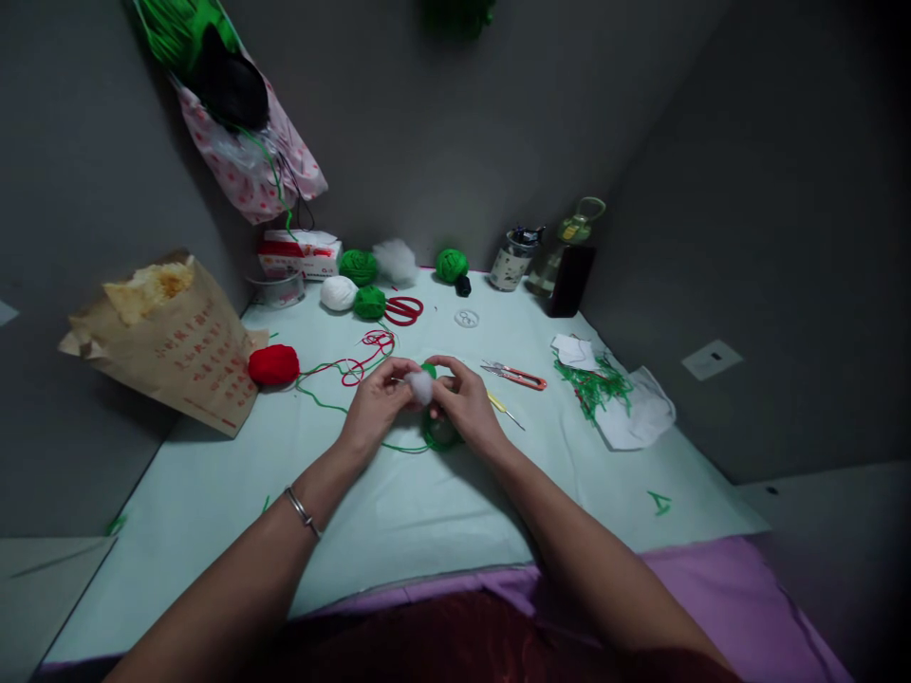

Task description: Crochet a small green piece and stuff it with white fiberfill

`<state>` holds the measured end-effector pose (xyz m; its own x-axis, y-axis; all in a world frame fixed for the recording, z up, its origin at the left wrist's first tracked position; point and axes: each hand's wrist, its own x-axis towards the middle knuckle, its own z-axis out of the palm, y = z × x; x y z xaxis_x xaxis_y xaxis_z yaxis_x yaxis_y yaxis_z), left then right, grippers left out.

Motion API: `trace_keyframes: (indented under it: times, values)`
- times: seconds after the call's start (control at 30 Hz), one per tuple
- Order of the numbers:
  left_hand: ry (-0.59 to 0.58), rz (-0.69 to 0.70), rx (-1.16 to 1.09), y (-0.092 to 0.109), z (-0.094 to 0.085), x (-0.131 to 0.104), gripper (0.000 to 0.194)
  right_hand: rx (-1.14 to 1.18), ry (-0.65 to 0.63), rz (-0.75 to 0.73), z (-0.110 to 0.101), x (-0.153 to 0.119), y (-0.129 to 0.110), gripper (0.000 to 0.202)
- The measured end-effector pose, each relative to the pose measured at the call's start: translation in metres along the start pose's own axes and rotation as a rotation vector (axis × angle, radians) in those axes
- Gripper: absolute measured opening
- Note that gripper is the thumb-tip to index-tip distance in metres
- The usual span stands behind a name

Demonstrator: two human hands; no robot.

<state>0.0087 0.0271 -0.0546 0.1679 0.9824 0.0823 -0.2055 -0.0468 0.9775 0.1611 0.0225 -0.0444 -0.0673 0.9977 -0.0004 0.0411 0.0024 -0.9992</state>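
Observation:
My left hand (380,400) pinches at a tuft of white fibre stuffing (420,387) above the table's middle. My right hand (466,403) is closed just beside it, its fingertips on a small green yarn piece (428,369) behind the tuft. Fingers and stuffing hide most of that piece. Below my right hand sits a dark rounded thing (442,431) ringed by green yarn; its kind is unclear. A yellow-handled crochet hook (506,411) and orange thread snips (517,376) lie right of my hands. Red and green strands (352,371) trail to the left.
A red yarn ball (274,364) rests by a paper bag (185,351) with bread. Behind are green balls (452,266), a white ball (339,293), red-handled scissors (403,310), more stuffing (396,261), a pen cup (511,263) and a bottle (551,261). Green yarn scraps (598,384) lie right.

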Motion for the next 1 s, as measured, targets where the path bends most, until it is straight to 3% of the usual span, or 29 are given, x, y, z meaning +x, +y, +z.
trace_keyframes:
  times: [0.1,0.27,0.47,0.63,0.83,1.0]
  values:
    - [0.024,0.060,0.058,0.005,0.002,-0.003,0.028,0.007,-0.007,-0.001,-0.001,0.001,0.004,0.034]
    - [0.025,0.068,0.051,0.010,0.004,-0.004,0.008,0.071,-0.025,0.036,-0.001,0.002,0.004,0.035]
    - [0.167,0.026,-0.015,0.002,0.005,0.002,0.013,0.185,-0.091,0.090,0.004,0.001,-0.004,0.045]
    - [0.239,0.092,0.136,-0.010,0.009,0.002,0.015,0.190,-0.025,0.111,0.008,0.002,0.002,0.049]
    - [0.114,0.144,0.240,-0.011,0.015,-0.009,0.021,0.164,0.097,0.116,0.000,0.009,0.006,0.040]
    - [0.065,0.167,0.230,-0.005,0.003,-0.010,0.015,0.169,0.081,0.133,-0.002,0.008,0.002,0.038]
